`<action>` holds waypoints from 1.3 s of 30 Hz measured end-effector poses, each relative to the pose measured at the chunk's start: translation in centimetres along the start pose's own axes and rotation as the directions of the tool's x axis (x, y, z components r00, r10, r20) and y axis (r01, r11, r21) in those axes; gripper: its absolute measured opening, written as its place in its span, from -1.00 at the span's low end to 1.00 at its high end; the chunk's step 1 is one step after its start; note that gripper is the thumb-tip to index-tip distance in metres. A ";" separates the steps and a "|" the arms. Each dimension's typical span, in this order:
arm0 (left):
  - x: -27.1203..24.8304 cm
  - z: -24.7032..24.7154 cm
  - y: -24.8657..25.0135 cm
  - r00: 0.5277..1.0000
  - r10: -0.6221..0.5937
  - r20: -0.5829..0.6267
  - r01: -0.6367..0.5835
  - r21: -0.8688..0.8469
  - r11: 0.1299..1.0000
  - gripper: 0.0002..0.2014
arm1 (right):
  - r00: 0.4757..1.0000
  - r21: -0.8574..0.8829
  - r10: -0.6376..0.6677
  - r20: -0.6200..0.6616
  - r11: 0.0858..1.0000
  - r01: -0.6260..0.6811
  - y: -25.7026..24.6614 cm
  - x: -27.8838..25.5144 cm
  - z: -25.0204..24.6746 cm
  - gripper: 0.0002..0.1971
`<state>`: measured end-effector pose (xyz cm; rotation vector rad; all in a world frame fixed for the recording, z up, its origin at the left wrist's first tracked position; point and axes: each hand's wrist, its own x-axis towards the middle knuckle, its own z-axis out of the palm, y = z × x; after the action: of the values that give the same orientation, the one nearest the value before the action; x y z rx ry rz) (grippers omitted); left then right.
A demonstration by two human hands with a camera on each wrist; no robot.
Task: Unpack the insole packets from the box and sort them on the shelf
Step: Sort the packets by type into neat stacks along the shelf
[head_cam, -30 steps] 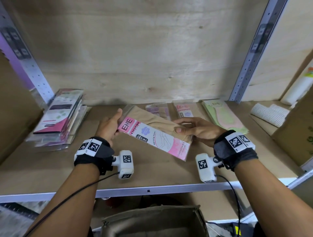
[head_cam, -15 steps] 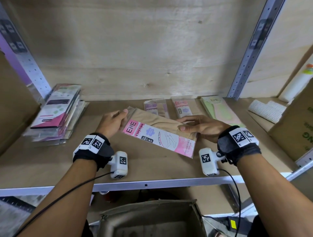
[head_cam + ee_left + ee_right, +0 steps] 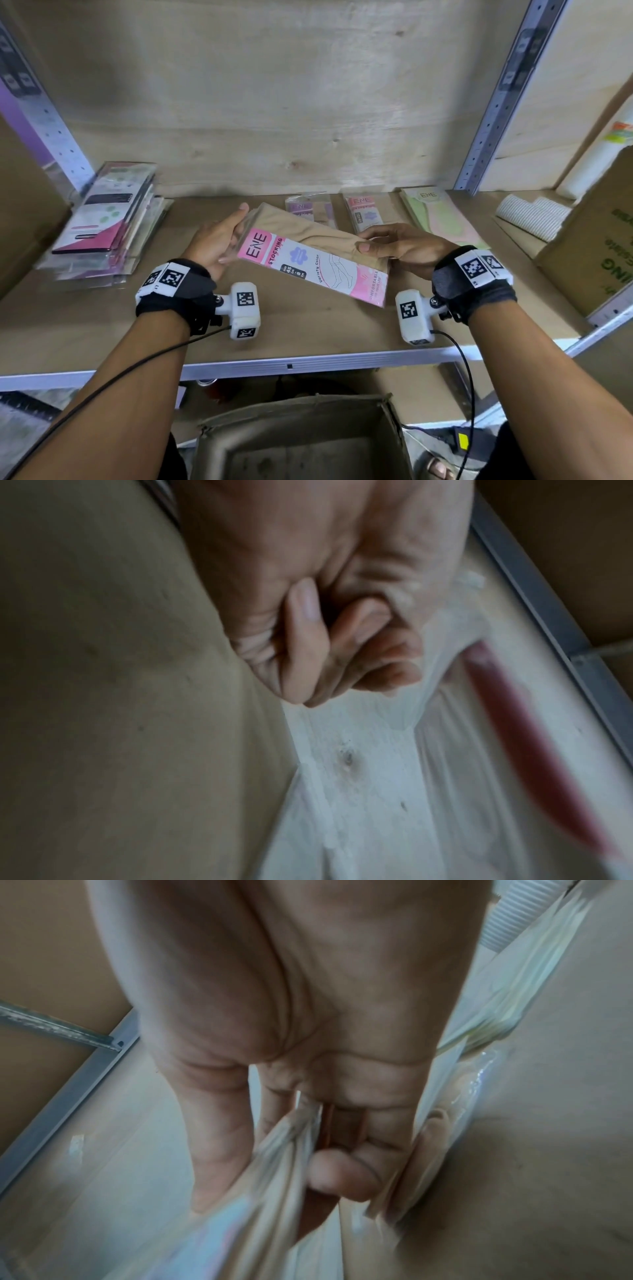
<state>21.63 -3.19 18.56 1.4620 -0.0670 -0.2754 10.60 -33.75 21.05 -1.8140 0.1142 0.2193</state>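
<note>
A clear packet (image 3: 313,265) with a pink and white ENE card and beige fabric inside hangs tilted just above the wooden shelf (image 3: 308,329). My left hand (image 3: 215,241) grips its left end, thumb on top and fingers curled under, as the left wrist view shows (image 3: 346,653). My right hand (image 3: 400,248) pinches its right end, thumb on top; in the right wrist view the fingers (image 3: 339,1177) curl round the packet's plastic edge (image 3: 284,1145). An open cardboard box (image 3: 298,442) stands below the shelf's front edge.
A leaning stack of packets (image 3: 106,226) fills the shelf's left end. Three packets lie at the back: purple (image 3: 306,209), pink (image 3: 364,212), green (image 3: 442,219). A ribbed white roll (image 3: 531,219) and a printed carton (image 3: 603,246) sit right, past a metal upright (image 3: 496,99).
Both hands have kept their hold on the packet and carried it slightly to the right and toward the shelf's front. The head view has tilted a little.
</note>
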 end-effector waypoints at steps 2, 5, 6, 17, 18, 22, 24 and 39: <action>0.2 -0.2 0.0 0.999 -0.034 0.032 0.036 -0.087 0.996 -0.66 | 1.000 0.017 -0.013 0.011 1.000 0.013 -0.1 0.0 0.1 -0.66; 0.5 -0.1 -0.1 0.998 -0.038 0.047 0.046 -0.179 0.983 -0.54 | 1.000 0.102 -0.015 0.010 0.995 0.014 -0.1 -0.1 0.1 -0.67; 0.5 0.0 -0.1 0.999 -0.046 0.023 0.050 -0.232 0.971 -0.48 | 1.000 0.133 -0.011 0.002 0.991 0.011 0.0 -0.1 0.0 -0.69; -1.9 7.4 -0.6 0.942 -0.144 0.302 0.109 0.130 0.986 -0.48 | 0.974 0.465 0.054 -0.219 0.883 0.056 0.9 1.1 -0.1 -0.77; -2.1 8.4 -0.8 0.934 -0.137 0.330 0.103 0.120 0.988 -0.55 | 0.969 0.474 0.056 -0.240 0.878 0.066 0.8 1.2 -0.1 -0.79; -1.7 11.5 -0.7 0.921 -0.085 0.380 0.055 0.087 0.995 -0.68 | 0.928 0.443 0.085 -0.363 0.892 0.092 0.5 1.7 -0.4 -0.78; -1.2 12.9 -0.2 0.920 -0.066 0.387 0.019 0.124 0.992 -0.66 | 0.907 0.396 0.090 -0.411 0.914 0.089 0.4 1.8 -1.1 -0.76; 0.1 20.4 -0.1 0.975 -0.167 0.150 0.061 0.538 0.841 -0.42 | 0.755 -0.269 0.081 -0.651 0.905 -0.329 0.6 0.6 -5.1 -0.62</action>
<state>17.42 -23.01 20.77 1.9951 -0.2273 -0.5274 11.47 -38.82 21.59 -2.1928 0.8083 -0.2451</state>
